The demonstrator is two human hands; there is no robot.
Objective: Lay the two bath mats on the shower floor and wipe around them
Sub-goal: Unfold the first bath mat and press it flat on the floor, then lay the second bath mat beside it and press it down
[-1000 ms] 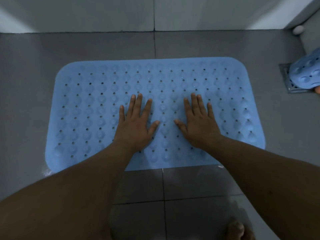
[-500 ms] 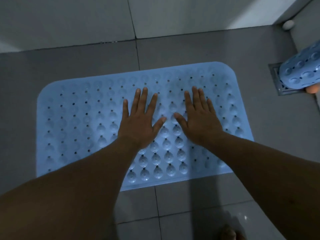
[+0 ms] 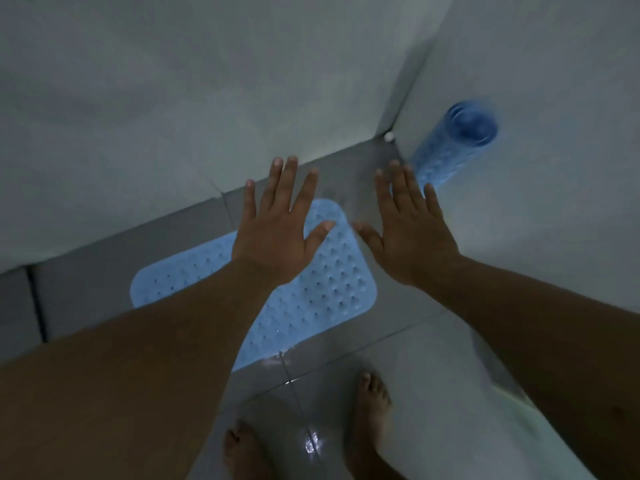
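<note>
A light blue bath mat (image 3: 322, 292) with bumps and small holes lies flat on the grey tiled shower floor (image 3: 349, 344). My left hand (image 3: 280, 233) hovers above the mat with fingers spread, holding nothing. My right hand (image 3: 408, 233) is raised beside it, also spread and empty, over the floor right of the mat. A second blue mat (image 3: 453, 147), rolled into a tube, stands in the far right corner against the wall. My left forearm hides the mat's middle.
Pale walls (image 3: 156, 116) meet at a corner at the upper right, with a small white object (image 3: 389, 136) at its foot. My two bare feet (image 3: 372, 414) stand on wet, glistening tiles at the bottom. A whitish cloth (image 3: 512, 420) shows at the lower right.
Both hands have lifted off the flat mat, where they were pressing. The view has risen and tilted, so the mat looks smaller and the rolled mat now shows in full.
</note>
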